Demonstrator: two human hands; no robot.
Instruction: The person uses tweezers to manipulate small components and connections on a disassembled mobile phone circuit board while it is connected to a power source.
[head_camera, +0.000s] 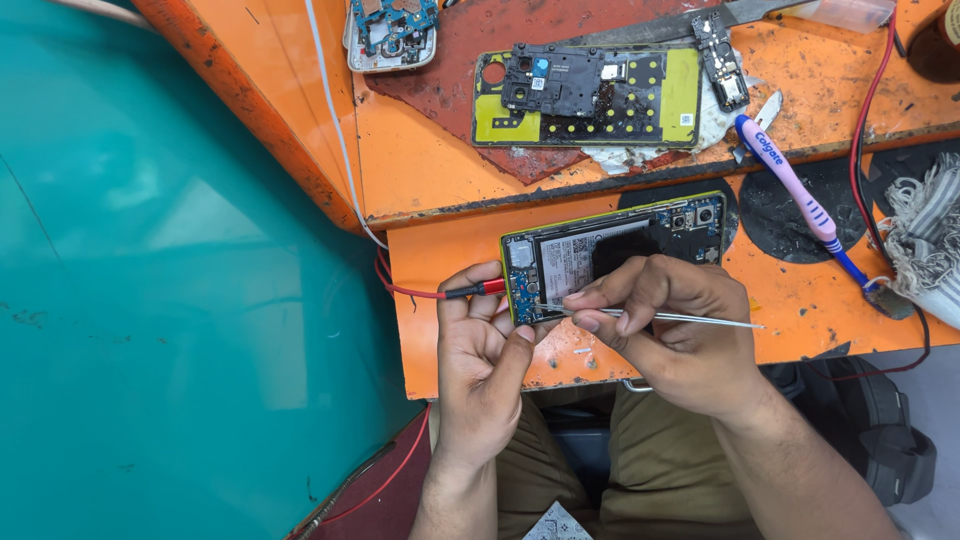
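while the left hand (480, 345) pinches the opened phone (615, 258) at its left edge on the near bench (450, 170), the right hand (665, 325) grips tweezers (650, 316); light, fragile, best held by its frame.

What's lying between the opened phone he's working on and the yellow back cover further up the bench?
In the head view, between the opened phone and the yellow back cover lies torn white paper and the orange bench's stepped edge.

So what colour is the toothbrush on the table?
The toothbrush is pink and white with a blue tip, lying on the orange bench; the head view shows it.
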